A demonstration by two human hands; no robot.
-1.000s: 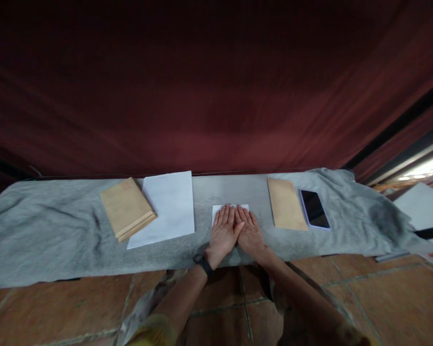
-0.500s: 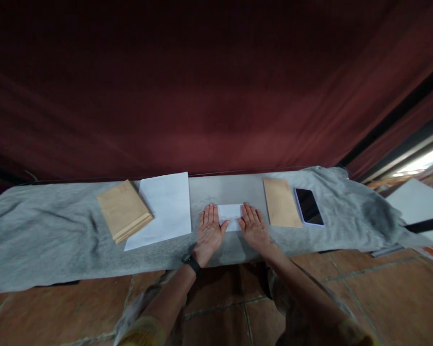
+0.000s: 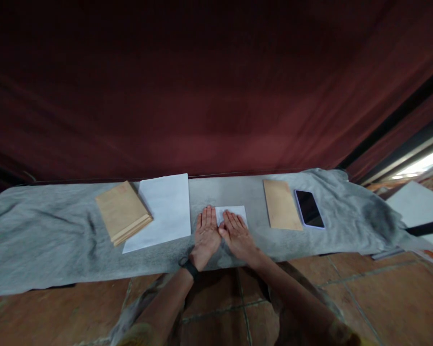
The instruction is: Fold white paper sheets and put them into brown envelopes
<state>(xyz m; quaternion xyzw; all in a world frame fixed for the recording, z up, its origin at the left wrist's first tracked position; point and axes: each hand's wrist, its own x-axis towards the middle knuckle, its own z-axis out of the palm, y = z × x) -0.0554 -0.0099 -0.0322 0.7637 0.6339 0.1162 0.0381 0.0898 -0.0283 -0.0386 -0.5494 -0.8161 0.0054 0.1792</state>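
Right hand (image 3: pixel 239 238) flat on small white paper (image 3: pixel 240 210), left hand (image 3: pixel 207 236) at its nine-o'clock edge; brown stack (image 3: pixel 121 207) farther toward nine, brown sheet (image 3: pixel 282 205) and phone (image 3: pixel 309 208) toward three.

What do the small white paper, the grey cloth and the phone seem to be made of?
Small white paper: probably plain paper, matte, since it looks thin with straight edges.
Grey cloth: likely soft, matte fabric, given its loose wrinkles; I can't tell the fibre.
Phone: likely a glass front, being dark and smooth; its pale purple rim may be plastic.
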